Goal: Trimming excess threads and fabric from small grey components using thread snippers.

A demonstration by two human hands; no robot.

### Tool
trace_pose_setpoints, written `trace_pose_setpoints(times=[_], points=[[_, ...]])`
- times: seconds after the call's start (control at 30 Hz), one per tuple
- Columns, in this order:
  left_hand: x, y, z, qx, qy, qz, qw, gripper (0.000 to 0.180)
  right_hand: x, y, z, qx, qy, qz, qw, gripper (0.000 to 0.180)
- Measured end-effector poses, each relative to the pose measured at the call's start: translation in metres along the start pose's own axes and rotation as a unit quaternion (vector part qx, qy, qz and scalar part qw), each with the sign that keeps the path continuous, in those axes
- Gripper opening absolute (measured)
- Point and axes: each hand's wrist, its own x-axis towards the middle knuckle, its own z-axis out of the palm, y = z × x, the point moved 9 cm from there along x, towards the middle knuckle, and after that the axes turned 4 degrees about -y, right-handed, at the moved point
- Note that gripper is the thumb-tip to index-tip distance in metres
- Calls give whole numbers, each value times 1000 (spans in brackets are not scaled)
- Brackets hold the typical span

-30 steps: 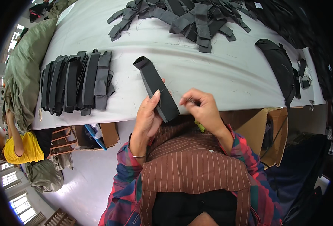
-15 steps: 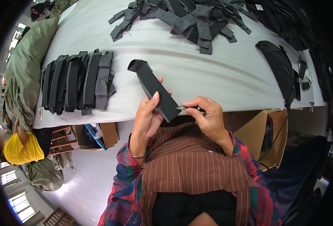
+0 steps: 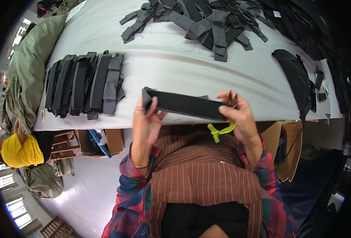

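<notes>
A dark grey fabric strip [image 3: 187,105] is stretched nearly level between my two hands over the table's near edge. Its left end, folded over at the tip, is pinched by my left hand [image 3: 145,125]. My right hand [image 3: 241,119] grips the other end between thumb and fingers. Tucked in that same hand is a small dark metal tool [image 3: 233,98], which looks like thread snips, mostly hidden by the fingers. A yellow-green cord [image 3: 216,132] dangles below the right hand.
Stacked dark strips [image 3: 80,85] lie at the left of the white-covered table [image 3: 159,67]. A loose strip pile [image 3: 215,27] is at the far side; a black curved fabric piece [image 3: 292,77] lies right. A cardboard box [image 3: 292,146] stands below; a person in yellow [image 3: 22,150] is far left.
The strip has swung from a steep slant to nearly level. My left hand has shifted to its folded end, and my right hand has moved right and now grips the other end.
</notes>
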Motion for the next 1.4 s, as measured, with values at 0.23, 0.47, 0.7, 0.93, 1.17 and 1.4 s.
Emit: trace_pose_setpoints(times=[0.23,0.47,0.7,0.93,1.17,1.4], points=[[-10,5,28,234,-94,-77,965,43,29,-34,-31,-108,49,-5,993,28],[-20,-34,58,246,-217,-204,922,36,67,-52,-26,-175,73,-150,970,21],[-8,-43,52,269,-152,-74,948,27,34,-75,19,-571,173,-283,751,36],[1,-41,40,405,-100,39,908,28,27,-34,33,-485,63,-188,852,20],[-3,-34,52,549,-78,125,823,30,30,-25,26,-509,79,-174,839,14],[-2,-38,51,556,-79,124,818,24,26,-21,16,-409,102,-179,889,10]])
